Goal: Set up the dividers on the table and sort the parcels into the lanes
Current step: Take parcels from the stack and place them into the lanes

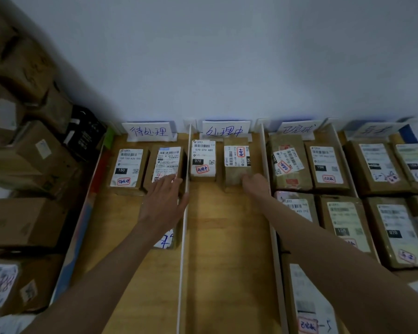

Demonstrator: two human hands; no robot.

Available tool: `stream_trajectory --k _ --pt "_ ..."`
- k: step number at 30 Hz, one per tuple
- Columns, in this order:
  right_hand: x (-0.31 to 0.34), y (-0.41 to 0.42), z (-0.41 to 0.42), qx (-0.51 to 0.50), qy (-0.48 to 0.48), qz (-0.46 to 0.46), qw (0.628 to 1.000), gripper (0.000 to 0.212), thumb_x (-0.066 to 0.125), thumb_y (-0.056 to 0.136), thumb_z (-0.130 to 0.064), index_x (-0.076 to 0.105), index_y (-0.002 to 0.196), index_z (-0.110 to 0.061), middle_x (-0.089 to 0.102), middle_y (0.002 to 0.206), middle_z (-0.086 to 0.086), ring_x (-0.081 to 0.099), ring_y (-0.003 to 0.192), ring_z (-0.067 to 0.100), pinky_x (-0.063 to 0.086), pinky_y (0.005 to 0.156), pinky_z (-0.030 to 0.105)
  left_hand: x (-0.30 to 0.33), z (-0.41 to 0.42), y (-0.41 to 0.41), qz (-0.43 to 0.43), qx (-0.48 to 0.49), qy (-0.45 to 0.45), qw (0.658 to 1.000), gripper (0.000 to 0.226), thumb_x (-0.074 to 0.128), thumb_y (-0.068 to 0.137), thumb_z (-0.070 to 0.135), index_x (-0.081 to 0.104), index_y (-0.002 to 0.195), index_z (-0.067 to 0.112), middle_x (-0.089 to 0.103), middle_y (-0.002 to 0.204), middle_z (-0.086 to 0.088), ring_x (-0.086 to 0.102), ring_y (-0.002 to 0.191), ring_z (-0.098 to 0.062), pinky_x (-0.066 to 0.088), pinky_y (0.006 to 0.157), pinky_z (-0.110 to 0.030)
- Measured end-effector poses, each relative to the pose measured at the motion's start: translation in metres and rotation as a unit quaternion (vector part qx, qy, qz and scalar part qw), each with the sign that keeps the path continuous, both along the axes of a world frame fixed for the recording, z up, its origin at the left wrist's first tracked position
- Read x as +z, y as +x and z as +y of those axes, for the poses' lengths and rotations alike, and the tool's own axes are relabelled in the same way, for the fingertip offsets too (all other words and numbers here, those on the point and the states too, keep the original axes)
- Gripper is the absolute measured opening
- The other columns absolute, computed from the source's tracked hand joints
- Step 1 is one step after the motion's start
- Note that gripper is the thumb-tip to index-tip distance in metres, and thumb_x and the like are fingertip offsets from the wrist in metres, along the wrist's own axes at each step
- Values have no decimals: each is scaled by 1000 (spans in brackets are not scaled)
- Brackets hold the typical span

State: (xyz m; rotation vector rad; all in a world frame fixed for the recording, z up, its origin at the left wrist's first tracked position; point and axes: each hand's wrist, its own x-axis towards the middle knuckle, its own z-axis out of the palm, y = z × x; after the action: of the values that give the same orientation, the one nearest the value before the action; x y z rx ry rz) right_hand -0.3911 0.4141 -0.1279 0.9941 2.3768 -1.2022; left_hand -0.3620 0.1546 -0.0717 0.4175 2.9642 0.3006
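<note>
Head view shows our left hand point(163, 201) laid flat, its straight fingers point(171, 183) resting on the near end of a labelled parcel point(165, 165) in the leftmost lane, while our right hand point(255, 185) touches the near edge of another parcel point(235, 162) in the second lane; whether those fingers curl round it we cannot tell. Both parcels are taped cardboard boxes, so we judge them stiff, fairly light and a little slick on the label, best taken by the two long sides, not by the paper. Between our hands stands a thin white divider point(185, 213), probably easy to knock askew. Beyond the left fingers sits one more box point(128, 167) beside a sign card point(147, 131); the second lane holds two boxes, and the lanes right of the right fingers are packed fuller on the tabletop point(227, 237).
</note>
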Motion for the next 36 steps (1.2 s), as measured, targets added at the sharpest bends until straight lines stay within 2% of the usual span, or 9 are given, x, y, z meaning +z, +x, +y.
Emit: stream_trajectory --k 4,7,11,17,20,23,26,29,36 --pt "43 31 -4 72 80 53 993 51 47 101 -33 42 138 1 46 138 20 44 130 36 40 106 48 19 1 10 0 12 0 1000 51 43 102 40 46 144 12 44 149 -9 36 141 -24 26 117 -41" --pt "69 66 -11 182 210 139 951 40 46 100 -25 44 135 -4 47 134 16 45 124 31 40 102 43 36 -2 24 3 22 -6 1000 49 43 102 39 46 143 13 43 150 -8 35 140 -25 25 117 -41" --pt "91 107 -26 238 283 205 906 42 45 100 -30 45 136 -9 47 139 11 41 132 28 34 111 41 54 -14 53 23 34 -15 999 45 45 101 38 51 138 12 48 145 -9 39 138 -26 25 116 -41" --pt "119 162 -60 273 323 210 882 49 41 102 -37 39 144 -10 40 149 15 33 142 33 28 118 47 76 -52 108 43 27 -43 998 45 36 98 41 51 132 14 52 136 -8 47 126 -27 37 107 -42" --pt "131 185 -78 283 339 221 869 48 41 101 -36 41 142 -12 46 142 14 39 136 31 32 115 46 87 -74 131 62 38 -43 996 45 39 98 39 53 132 13 55 133 -11 51 120 -30 37 103 -42" --pt "143 200 -100 293 348 230 860 49 40 100 -38 41 141 -11 48 139 13 44 131 28 36 112 46 97 -100 150 72 51 -55 995 48 43 100 39 50 138 12 52 139 -11 49 127 -29 33 108 -42" --pt "154 210 -131 299 349 224 860 53 39 102 -38 36 146 -10 41 149 12 37 139 28 30 117 45 103 -134 161 80 62 -62 993 50 41 100 42 49 139 11 50 141 -10 46 130 -28 30 113 -41" --pt "160 214 -169 301 345 228 859 55 38 103 -38 32 149 -9 37 153 11 31 144 27 24 120 44 108 -172 170 92 71 -50 992 49 44 100 41 50 138 10 50 140 -11 47 128 -30 32 111 -42" --pt "152 220 -278 281 325 216 877 55 39 102 -39 36 148 -10 45 147 10 39 137 27 31 115 41 102 -284 174 90 73 -20 993 46 41 100 39 53 131 8 57 127 -15 52 116 -34 40 101 -44"
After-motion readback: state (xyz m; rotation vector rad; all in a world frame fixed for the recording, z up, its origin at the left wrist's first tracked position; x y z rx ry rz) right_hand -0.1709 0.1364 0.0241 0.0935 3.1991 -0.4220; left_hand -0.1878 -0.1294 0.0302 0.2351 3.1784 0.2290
